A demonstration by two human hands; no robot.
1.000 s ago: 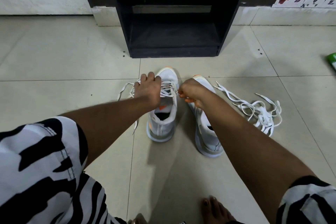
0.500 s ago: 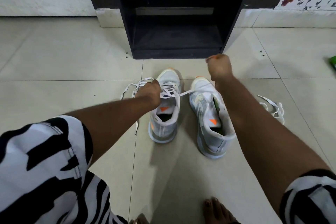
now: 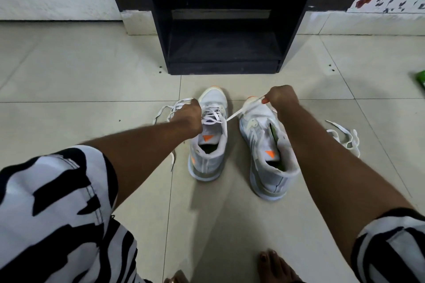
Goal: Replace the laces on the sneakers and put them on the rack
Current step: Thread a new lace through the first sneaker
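Two white-grey sneakers with orange marks stand on the tiled floor in front of the black rack. The left sneaker has a white lace partly threaded through its eyelets. My left hand grips the lace's loose end at the sneaker's left side. My right hand pinches the other end and holds it taut, above the toe of the right sneaker. That right sneaker has no lace and its tongue lies open.
A loose pile of white laces lies on the floor right of my right arm. A green object sits at the right edge. My bare foot is at the bottom. The rack's lower shelf holds nothing.
My right hand first pulled the lace end up and away towards the rack, then came back down to above the right sneaker's toe. My left hand stayed at the left sneaker.
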